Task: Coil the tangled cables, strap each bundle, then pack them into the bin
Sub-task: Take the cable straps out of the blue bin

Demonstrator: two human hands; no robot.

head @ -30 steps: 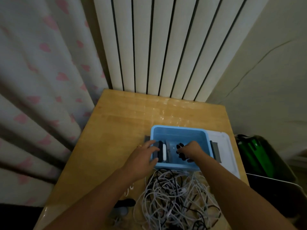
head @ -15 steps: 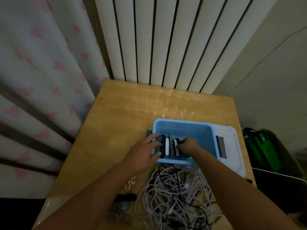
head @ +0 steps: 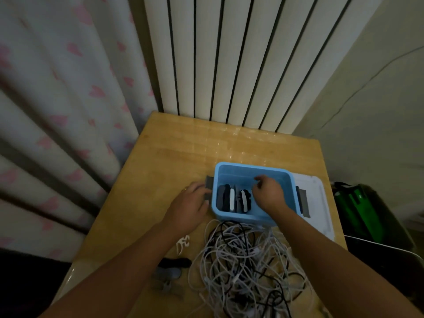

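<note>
Right hand point(head: 267, 194) low inside the light blue plastic bin point(head: 253, 167), fingers loosely curled, grasping nothing visible; apparently released beside the strapped bundles. Left hand point(head: 191, 204) flat against the bin's outer left wall, fingers partly spread, resting by the grey side latch point(head: 208, 188), seemingly to steady the bin while the other hand works inside; gripping nothing as far as can be told.

Inside the bin, along its left half: about 4 coiled, strapped cable bundles point(head: 234, 199), dark and white, stood on edge in a row and packed tight, probably to save room for more. Right half of the bin bare.

Bulk of the job judged undone: large tangle of white and black cables point(head: 243, 262) heaped on the wooden tabletop point(head: 174, 148), just in front of the bin and touching its near wall.

Around: white plastic lid point(head: 317, 203) under or behind the bin's right side; small white strap point(head: 183, 244) and dark and grey straps point(head: 174, 263) left of the tangle, near the left forearm. White ribbed radiator point(head: 241, 53) behind, heart-print curtain point(head: 57, 111) at left, green bag point(head: 358, 207) off to the right.

In the way: both forearms crossing over the tangle; loops snagged together, likely to drag neighbours when pulled.
</note>
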